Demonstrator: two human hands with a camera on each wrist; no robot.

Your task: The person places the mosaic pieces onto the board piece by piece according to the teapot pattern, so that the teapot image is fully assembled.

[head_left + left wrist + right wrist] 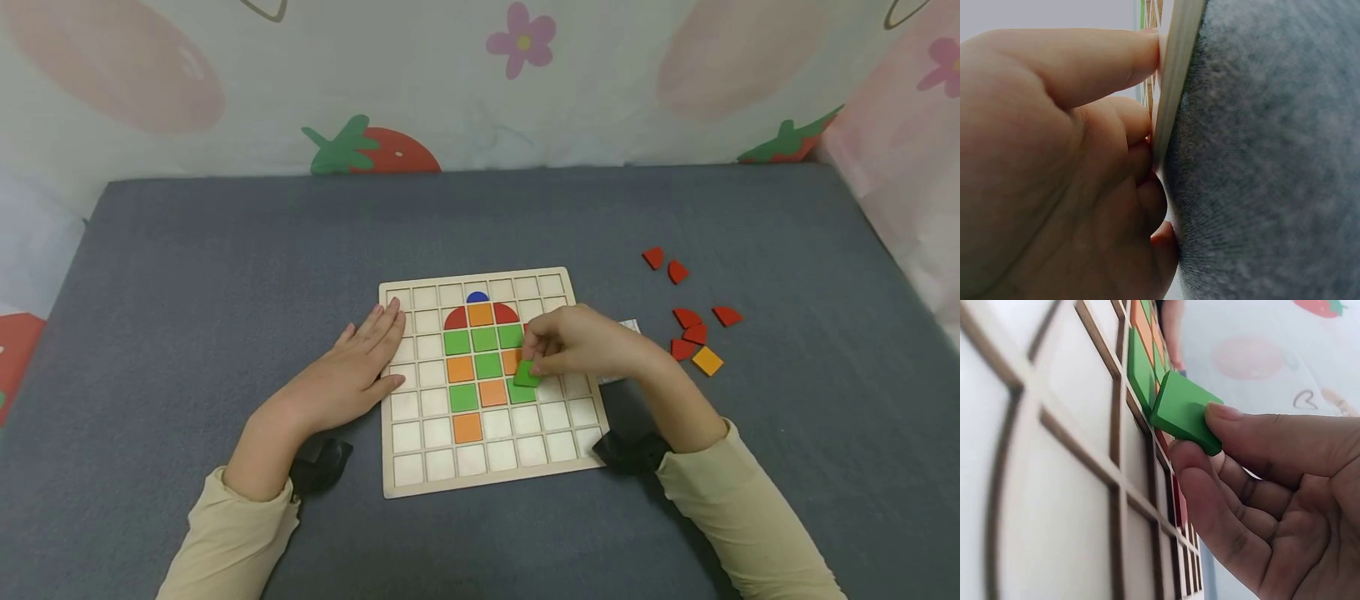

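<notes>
Head view: one gridded wooden board (495, 480).
Left hand (341, 379), fingers extended, thumb spread, rests on the board's left edge; right hand (579, 342) pinches one green square tile (527, 376), tilted above the board; rightward, six curved-edged red pieces (686, 317), one orange square (707, 361).

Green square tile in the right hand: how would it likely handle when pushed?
The green square tile is probably stiff: unbent in the right hand. Its thinness suggests lightness. Flat faces, straight edges suggest sliding, not rolling.
</notes>
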